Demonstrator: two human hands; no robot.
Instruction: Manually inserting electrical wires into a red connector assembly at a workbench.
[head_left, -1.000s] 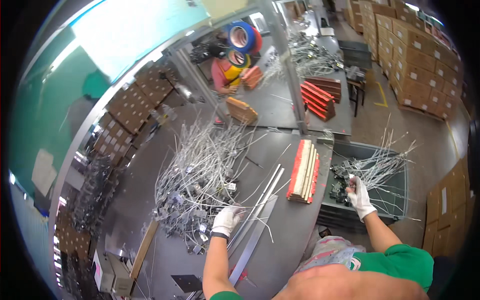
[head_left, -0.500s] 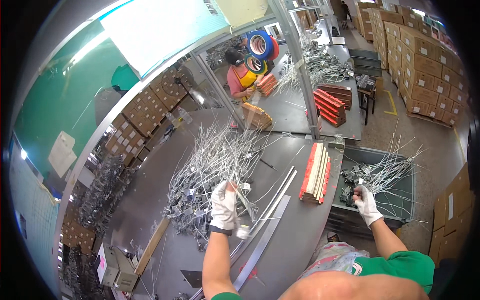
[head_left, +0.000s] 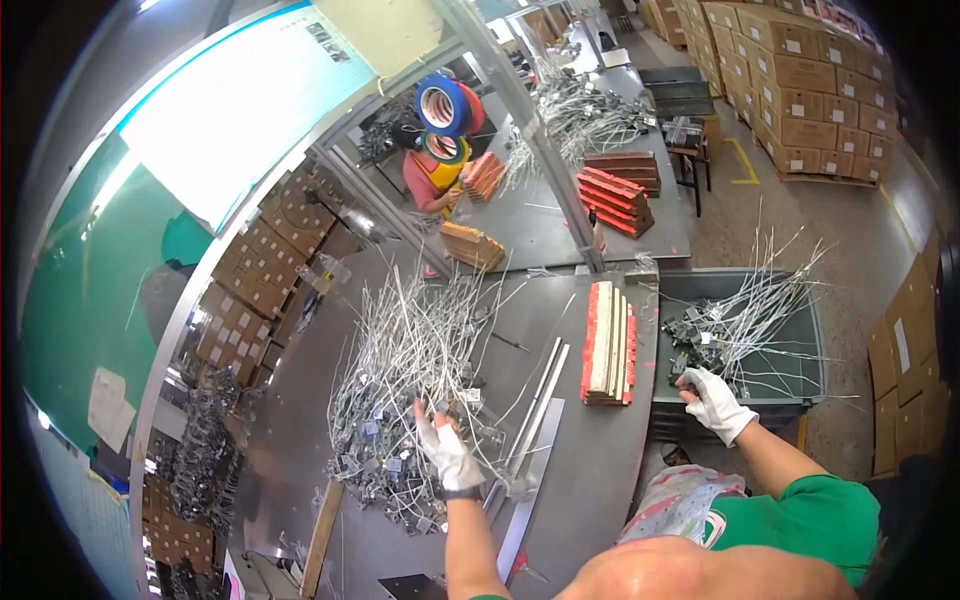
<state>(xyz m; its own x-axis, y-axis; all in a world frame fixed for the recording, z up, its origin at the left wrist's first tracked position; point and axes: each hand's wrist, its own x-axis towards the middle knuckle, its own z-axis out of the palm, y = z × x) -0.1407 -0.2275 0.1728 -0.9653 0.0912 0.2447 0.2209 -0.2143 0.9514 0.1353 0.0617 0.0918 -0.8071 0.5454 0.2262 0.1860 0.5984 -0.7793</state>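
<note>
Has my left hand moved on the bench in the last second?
Yes. The left hand has gone forward from the metal strips into the pile of wires, with the red-edged stack as the fixed mark.

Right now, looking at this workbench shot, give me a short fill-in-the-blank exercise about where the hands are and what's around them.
1. Both hands wear white ____.
2. The left hand reaches into the wire pile on the ____.
3. The right hand reaches into the grey ____ holding more wires.
4. The stack of strips between the hands has ____ ends.

Missing words: gloves; workbench; bin; red
</note>
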